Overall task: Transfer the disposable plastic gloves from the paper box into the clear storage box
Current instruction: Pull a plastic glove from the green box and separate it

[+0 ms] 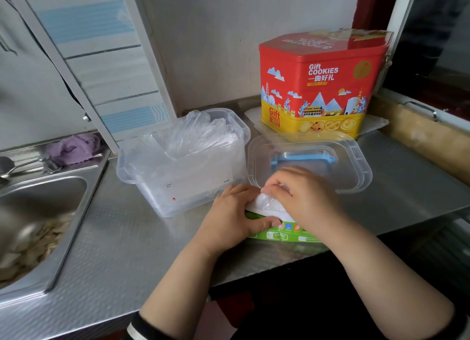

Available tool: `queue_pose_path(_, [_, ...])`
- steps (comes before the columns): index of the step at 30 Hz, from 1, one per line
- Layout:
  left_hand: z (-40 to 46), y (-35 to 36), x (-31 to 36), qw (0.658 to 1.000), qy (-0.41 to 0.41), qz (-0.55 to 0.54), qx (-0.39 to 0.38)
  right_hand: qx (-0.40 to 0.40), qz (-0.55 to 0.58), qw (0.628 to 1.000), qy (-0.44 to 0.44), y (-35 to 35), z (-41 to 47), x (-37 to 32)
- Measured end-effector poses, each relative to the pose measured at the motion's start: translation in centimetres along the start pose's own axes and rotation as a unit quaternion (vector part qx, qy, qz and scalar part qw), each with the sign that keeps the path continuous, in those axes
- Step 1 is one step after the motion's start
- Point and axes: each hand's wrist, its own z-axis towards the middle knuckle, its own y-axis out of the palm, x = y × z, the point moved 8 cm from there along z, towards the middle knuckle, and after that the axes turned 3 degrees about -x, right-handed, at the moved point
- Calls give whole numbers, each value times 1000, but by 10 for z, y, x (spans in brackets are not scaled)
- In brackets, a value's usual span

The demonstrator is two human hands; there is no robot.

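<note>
The left hand (237, 214) clamps the green paper box (279, 234) at the steel counter's (127, 250) edge, while the right hand (302, 194) pinches the filmy clear gloves (269, 203) bunched at its opening. They look weightless, limp and slippery (best gathered as a wad). More fill the clear plastic storage box (183, 159). A red tin (320, 85) reads "Gift COOKIES".

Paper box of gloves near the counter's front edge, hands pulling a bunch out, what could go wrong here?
1. The green paper box sits at the counter's front edge; a hard tug could drag it off, though the left hand steadies it.
2. The right hand pinches slippery gloves; some may slide loose in transfer.
3. The clear storage box already looks heaped, so more may spill over toward the sink.
</note>
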Motion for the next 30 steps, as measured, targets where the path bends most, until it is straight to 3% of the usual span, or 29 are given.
queue_pose_path(4, [-1,-1,-2,1000,-7,5,11,113,200,970,79,-20,-4,27])
queue_pose_path(6, [-1,0,0,1000,-12,4,11,129,247,955,108,-22,-6,31])
queue_pose_path(10, [0,4,3,1000,-3,22,6,39,307,943,121,-7,-3,28])
queue_pose_path(12, [-1,4,3,1000,-7,20,0,-17,275,954,116,0,0,28])
queue_pose_path(15, [-1,4,4,1000,2,28,6,25,259,957,129,-8,0,35])
queue_pose_path(18, [1,6,2,999,1,37,4,72,362,905,211,-7,-5,49])
queue_pose_path(23, [1,6,1,999,0,33,0,17,536,797,279,6,-6,57])
queue_pose_path(27, [1,6,0,999,-2,42,2,44,574,767,284,5,-10,57])
queue_pose_path(30, [2,6,-2,999,-10,47,0,111,552,778,278,-5,-13,58])
